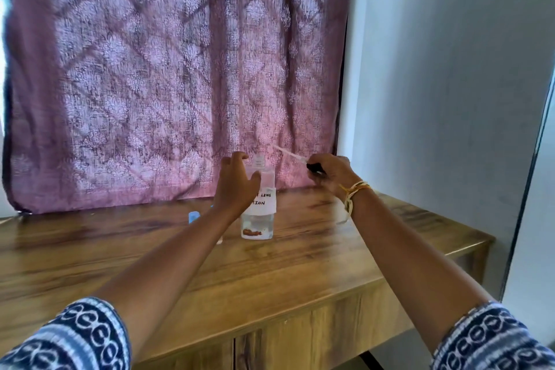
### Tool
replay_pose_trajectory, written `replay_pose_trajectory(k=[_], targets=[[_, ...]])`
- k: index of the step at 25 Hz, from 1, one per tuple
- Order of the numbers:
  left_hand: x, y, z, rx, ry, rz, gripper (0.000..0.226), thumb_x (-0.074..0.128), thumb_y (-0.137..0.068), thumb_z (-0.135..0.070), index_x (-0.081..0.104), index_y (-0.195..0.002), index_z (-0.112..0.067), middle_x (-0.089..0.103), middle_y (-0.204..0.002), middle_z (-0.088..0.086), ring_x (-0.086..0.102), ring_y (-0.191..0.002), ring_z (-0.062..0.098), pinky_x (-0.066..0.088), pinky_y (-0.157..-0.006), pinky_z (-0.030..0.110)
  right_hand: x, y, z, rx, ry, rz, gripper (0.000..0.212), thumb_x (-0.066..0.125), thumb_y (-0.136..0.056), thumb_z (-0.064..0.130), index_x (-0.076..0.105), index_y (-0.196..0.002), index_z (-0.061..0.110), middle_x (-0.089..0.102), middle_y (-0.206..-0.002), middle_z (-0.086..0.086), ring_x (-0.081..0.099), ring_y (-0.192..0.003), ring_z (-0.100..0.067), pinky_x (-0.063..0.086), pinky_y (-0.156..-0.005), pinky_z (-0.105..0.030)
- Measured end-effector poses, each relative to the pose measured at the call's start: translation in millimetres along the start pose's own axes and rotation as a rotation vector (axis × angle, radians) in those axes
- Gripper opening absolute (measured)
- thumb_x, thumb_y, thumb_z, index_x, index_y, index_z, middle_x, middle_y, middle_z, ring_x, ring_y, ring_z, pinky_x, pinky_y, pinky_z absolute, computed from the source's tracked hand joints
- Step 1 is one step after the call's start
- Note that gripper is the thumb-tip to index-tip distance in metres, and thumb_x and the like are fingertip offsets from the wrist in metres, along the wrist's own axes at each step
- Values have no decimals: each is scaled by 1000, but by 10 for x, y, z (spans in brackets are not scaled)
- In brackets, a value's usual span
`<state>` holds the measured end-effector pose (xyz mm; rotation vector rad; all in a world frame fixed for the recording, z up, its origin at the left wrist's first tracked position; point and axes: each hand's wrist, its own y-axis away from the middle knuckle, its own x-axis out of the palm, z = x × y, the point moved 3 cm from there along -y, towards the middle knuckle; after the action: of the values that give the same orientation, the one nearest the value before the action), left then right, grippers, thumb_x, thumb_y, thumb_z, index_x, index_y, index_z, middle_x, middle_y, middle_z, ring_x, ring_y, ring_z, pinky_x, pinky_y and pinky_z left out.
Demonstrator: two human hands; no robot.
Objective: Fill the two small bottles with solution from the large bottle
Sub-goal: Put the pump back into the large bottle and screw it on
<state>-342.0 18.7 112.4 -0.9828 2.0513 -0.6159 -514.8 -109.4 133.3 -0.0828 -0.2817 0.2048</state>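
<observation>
A large clear bottle (260, 213) with a white handwritten label stands uncapped on the wooden table (270, 273), with a little liquid at its bottom. My left hand (235, 186) is around its left side, fingers spread, thumb against the bottle. My right hand (330, 173) hovers to the right of the neck and grips a black cap with a clear dip tube (289, 155) that points up and to the left. A small bottle with a blue cap (194, 217) shows left of my left forearm, mostly hidden. A small clear bottle (342, 216) sits under my right wrist, partly hidden.
A patterned pink curtain (180, 75) hangs right behind the table. A white wall (435, 99) closes the right side. The table's right edge (468, 249) lies near the wall, and cabinet doors (300, 336) run below the front edge.
</observation>
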Motion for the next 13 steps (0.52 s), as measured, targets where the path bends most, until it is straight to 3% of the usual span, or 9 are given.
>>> replay_pose_trajectory(k=[3,5,7,10,13], targets=[[-90,-166,-26,20,8,-21,44,63,-88,-17,46,-127,-6,46,-126,21,51,-114,33,39,-93,34,112,-85,314,-139,68,18,19,79,-69,-1,68,-82,-10,61,-69,-16,52,-43,-14,45,-41,-19],[-124,-247,-16,13,3,-24,46,64,-87,-18,46,-127,-7,48,-125,21,52,-112,33,39,-91,32,190,-136,501,-168,-67,2,17,82,-69,8,68,-77,3,58,-64,-8,48,-44,-9,43,-44,-20],[-133,-310,-11,-1,-1,-16,47,64,-87,-18,45,-129,-8,48,-126,19,53,-110,30,38,-86,29,295,-166,679,-190,-141,44,13,78,-76,16,65,-75,14,58,-68,-2,54,-60,-9,47,-58,-25],[-129,-395,5,-2,0,-13,45,63,-88,-16,45,-129,-8,47,-125,18,52,-95,23,38,-81,27,519,-198,926,-228,-187,204,15,62,-87,7,62,-73,13,61,-76,-4,59,-82,-16,49,-77,-37],[-133,-509,40,-11,9,-29,45,64,-87,-13,46,-127,-7,48,-122,15,46,-92,16,36,-78,24,725,-267,1141,-309,-208,244,10,58,-88,-1,62,-81,6,65,-83,-10,63,-84,-23,52,-76,-37]])
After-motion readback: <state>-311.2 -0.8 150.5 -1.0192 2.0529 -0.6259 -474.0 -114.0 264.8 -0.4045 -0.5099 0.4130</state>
